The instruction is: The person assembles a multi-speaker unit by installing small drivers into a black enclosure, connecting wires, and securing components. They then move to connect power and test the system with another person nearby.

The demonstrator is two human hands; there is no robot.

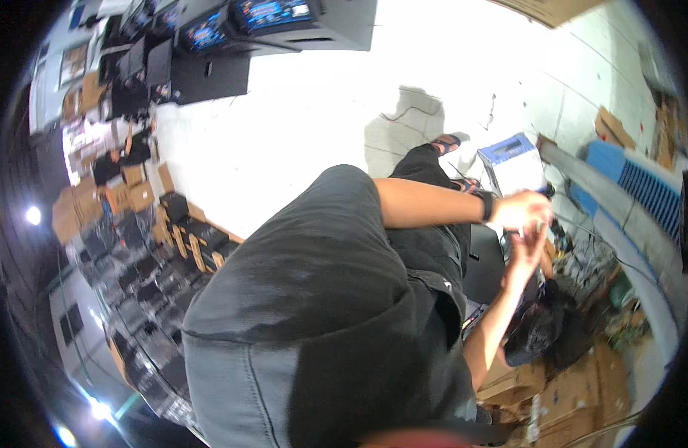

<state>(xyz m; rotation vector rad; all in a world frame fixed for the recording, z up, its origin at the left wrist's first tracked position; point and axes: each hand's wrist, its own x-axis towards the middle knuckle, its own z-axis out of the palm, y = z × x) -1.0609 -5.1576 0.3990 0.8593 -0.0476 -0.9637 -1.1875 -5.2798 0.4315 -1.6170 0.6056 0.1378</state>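
Note:
My left forearm, with a black band at the wrist, reaches across to the right. My left hand [522, 210] has its fingers curled together. Just below it, my right hand [525, 255] rises from the lower right, its fingertips pinched and meeting the left ones. Glare and small size hide whatever sits between the fingers. Beyond the hands stands a white box with a blue top [508, 151]. A dark flat panel [484, 272] lies beside my right forearm. Close to that arm, a person with dark hair and black clothing [542, 328] is bent low.
Tangled cables and parts [587, 257] lie to the right, near a grey beam [590, 179] and a blue slatted plastic piece [646, 196]. Cardboard [575, 388] fills the lower right. Black screen cabinets [277, 30] stand at the top. Wrapped black units [146, 299] are stacked left.

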